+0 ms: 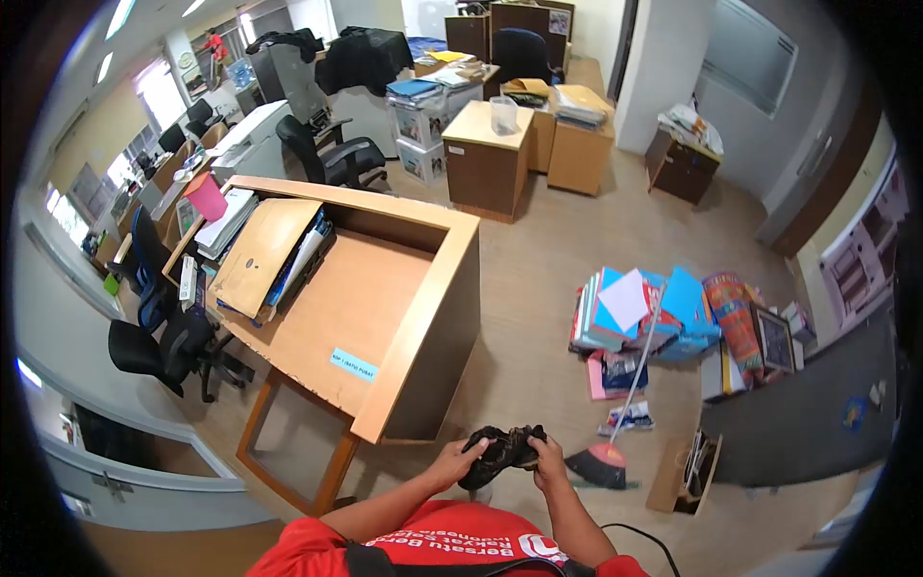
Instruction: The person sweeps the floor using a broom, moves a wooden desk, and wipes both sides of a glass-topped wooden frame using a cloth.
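Both hands meet low in the middle of the head view, in front of the red shirt. My left hand [456, 465] has its fingers closed on the left part of a crumpled black cloth [496, 456]. On the cloth's right end, my right hand [549, 462] is closed too. The cloth is bunched and hangs above the floor, beside the near corner of a wooden counter [423, 337]. On the counter lie a large brown envelope [264, 252], a stack of papers [225, 223] and a pink cup [205, 196].
A broom [598, 464] stands on the floor at the right, its handle leaning over blue folders [685, 308]. Beyond are a framed picture [773, 338] and an open box [685, 471]. Black chairs [336, 159], desks [486, 154] and a distant person in red [215, 44] are farther back.
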The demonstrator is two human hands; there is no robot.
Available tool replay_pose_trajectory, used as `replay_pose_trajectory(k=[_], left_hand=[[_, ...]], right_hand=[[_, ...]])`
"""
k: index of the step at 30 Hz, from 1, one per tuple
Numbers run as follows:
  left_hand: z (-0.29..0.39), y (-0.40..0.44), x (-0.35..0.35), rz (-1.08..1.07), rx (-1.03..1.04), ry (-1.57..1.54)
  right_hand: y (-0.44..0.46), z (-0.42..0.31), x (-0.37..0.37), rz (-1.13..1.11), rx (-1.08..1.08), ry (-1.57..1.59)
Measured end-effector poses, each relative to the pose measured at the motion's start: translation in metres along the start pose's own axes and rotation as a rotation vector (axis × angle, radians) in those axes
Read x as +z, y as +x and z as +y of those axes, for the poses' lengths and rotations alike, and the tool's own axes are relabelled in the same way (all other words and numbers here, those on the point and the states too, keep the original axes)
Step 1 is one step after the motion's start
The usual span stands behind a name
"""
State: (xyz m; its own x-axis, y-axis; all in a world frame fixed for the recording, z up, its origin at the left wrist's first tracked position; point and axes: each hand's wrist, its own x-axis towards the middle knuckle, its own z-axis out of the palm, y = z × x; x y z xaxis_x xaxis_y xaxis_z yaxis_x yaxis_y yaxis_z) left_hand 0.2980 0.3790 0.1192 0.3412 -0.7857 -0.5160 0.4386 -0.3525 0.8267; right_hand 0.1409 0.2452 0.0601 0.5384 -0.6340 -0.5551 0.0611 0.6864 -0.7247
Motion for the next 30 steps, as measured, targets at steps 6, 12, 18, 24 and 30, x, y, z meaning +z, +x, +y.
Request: replay_pose_trajectory(k=[6, 12, 18, 24, 30], left_hand=[[0.049, 0.053, -0.008, -0.134, 0.163, 0.264], [0.094, 0.12, -0.011, -0.094, 0.107, 0.14], [0.133, 0.186, -0.005, -0.09, 0.124, 0.154], [0.184, 0.292, 0.039, -0.2, 0.253, 0.102], [0.23, 0.396, 0.101, -0.269, 0.218, 0.202]], right_hand=[[0.058, -0.081, 0.041, -0.246, 0.195, 0.239], [0.123, -0.145, 0.082, -0.428, 0.137, -0.303], [0.177, -0.181, 0.08, -0.245, -0.194, -0.461], [0.257, -0.217, 0.029, -0.183, 0.012, -0.481], [0.348, -0.283, -0.032, -0.289, -0.009, -0.287]])
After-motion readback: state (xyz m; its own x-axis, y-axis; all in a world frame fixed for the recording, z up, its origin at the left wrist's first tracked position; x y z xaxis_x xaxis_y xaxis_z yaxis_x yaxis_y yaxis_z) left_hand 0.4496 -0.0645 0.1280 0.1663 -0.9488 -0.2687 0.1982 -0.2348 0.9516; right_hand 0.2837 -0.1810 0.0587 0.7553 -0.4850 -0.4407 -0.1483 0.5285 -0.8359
